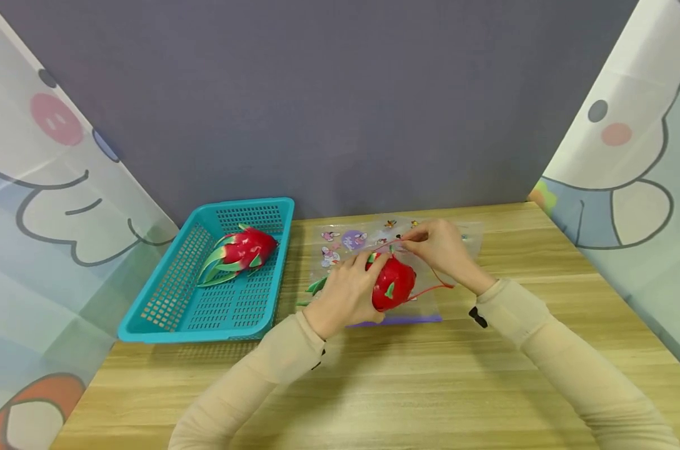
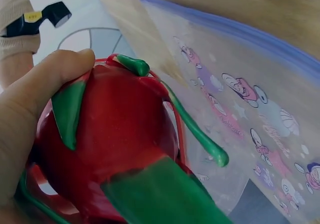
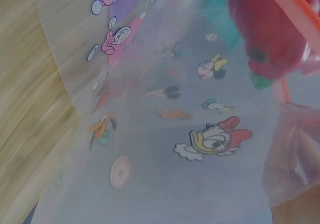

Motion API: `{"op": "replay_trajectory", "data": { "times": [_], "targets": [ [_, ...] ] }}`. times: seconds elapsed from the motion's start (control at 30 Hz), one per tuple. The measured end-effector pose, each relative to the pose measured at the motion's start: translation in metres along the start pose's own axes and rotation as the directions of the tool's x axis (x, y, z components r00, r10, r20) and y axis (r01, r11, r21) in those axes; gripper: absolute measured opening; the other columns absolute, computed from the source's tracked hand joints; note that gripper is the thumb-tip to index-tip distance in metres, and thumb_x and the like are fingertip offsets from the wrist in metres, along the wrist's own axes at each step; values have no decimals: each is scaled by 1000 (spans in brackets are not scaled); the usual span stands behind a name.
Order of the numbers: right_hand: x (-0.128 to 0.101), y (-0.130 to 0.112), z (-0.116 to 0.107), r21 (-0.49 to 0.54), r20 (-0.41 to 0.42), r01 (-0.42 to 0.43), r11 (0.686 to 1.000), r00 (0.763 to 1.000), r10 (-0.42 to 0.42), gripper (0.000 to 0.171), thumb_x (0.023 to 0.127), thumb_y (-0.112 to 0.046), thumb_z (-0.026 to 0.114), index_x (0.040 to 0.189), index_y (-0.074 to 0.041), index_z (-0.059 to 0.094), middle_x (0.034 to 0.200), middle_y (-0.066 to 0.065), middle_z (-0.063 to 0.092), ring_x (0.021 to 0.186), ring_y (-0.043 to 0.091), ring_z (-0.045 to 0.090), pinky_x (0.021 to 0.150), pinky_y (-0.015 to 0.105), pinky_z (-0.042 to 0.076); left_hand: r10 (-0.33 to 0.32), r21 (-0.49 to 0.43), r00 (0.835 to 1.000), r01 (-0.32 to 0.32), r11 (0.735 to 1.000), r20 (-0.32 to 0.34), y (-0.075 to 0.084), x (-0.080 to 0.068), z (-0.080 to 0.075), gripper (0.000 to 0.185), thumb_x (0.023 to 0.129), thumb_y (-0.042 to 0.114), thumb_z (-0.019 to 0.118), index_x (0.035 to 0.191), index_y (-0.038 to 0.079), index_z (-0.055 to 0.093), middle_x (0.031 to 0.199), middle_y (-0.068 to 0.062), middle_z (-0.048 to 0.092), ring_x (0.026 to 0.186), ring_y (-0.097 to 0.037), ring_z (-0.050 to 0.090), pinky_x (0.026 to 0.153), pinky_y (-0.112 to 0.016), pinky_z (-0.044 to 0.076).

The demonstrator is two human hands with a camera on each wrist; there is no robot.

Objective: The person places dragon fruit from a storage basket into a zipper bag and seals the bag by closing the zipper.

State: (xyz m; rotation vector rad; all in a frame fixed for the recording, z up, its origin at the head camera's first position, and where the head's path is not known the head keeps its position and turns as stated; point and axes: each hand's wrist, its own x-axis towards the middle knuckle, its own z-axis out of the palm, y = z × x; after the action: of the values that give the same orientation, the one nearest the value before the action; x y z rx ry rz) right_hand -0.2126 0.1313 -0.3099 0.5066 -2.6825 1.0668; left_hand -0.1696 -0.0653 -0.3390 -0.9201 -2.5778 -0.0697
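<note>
A red dragon fruit (image 1: pixel 393 284) with green scales, apparently artificial, is gripped by my left hand (image 1: pixel 345 287), thumb and fingers around its side. My right hand (image 1: pixel 438 247) pinches a thin red band (image 1: pixel 451 285) at the fruit's far right. The band stretches in a wide loop beside and behind the fruit; in the right wrist view the band (image 3: pixel 295 4) passes close across the fruit (image 3: pixel 270 29). Beneath both hands lies a clear zip bag (image 1: pixel 354 239) with cartoon prints and a purple seal. In the left wrist view the fruit (image 2: pixel 125 119) shows long green leaves.
To the left stands a turquoise basket (image 1: pixel 205 337) holding another dragon fruit (image 1: pixel 250 247). A wood-grain table (image 1: pixel 407 387) carries everything. Behind rises a grey panel (image 1: pixel 340 112), with printed cartoon sheets (image 1: pixel 638 150) at both sides.
</note>
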Motion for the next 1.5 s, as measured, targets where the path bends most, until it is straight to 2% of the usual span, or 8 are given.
{"op": "replay_trajectory", "data": {
  "times": [0.3,0.43,0.6,0.87,1.0,1.13,1.3,1.5],
  "targets": [
    [-1,-3,-1,25,23,-46,999,999,46,11,81,-15,70,86,-7,74,84,9,71,72,19,64,57,25,50,-141,-52,990,141,989,18,1,13,3,95,54,54,76,133,14,41,118,-11,55,87,-28,64,58,-38,56],
    [0,-3,0,45,13,-57,997,998,57,11,81,-15,70,86,-7,74,85,9,71,73,19,65,58,24,51,-188,-47,982,189,981,31,4,16,4,95,54,54,77,133,15,41,119,-11,55,87,-30,64,60,-39,56],
    [2,-7,-4,76,14,-82,994,997,81,14,81,-15,70,90,-6,73,86,11,71,75,21,65,58,24,49,-214,23,976,213,977,36,3,21,4,99,54,58,77,134,14,40,118,-13,55,94,-31,62,67,-38,56],
    [3,-10,-5,116,36,-109,987,994,105,15,82,-18,69,92,-6,73,87,12,71,71,16,63,57,23,48,-292,22,954,291,956,70,5,29,2,102,53,58,78,135,14,38,120,-14,55,98,-32,60,67,-39,56],
    [2,-11,-2,157,44,-115,981,993,109,16,82,-18,69,91,-5,73,89,13,70,71,13,62,57,21,48,-307,53,948,304,951,86,8,34,4,101,54,61,77,135,13,39,121,-14,55,100,-32,60,70,-40,56],
    [4,-12,-3,179,24,-118,977,993,115,16,82,-18,69,91,-5,73,89,13,71,71,11,62,59,20,48,-316,20,943,315,949,108,10,40,8,100,54,60,77,134,14,38,122,-14,54,103,-33,58,70,-42,56],
    [3,-13,-6,173,50,-131,976,991,124,17,82,-19,70,92,-6,73,88,11,71,70,8,61,59,21,48,-333,10,935,334,942,120,10,45,13,97,55,58,78,132,14,39,124,-14,51,104,-33,57,70,-41,56],
    [2,-14,-14,195,97,-165,967,984,148,18,83,-18,68,95,-4,72,90,12,70,71,10,59,58,20,46,-307,73,950,303,950,57,9,55,23,95,57,60,77,131,10,44,121,-16,52,103,-32,58,75,-38,55]
  ]
}}
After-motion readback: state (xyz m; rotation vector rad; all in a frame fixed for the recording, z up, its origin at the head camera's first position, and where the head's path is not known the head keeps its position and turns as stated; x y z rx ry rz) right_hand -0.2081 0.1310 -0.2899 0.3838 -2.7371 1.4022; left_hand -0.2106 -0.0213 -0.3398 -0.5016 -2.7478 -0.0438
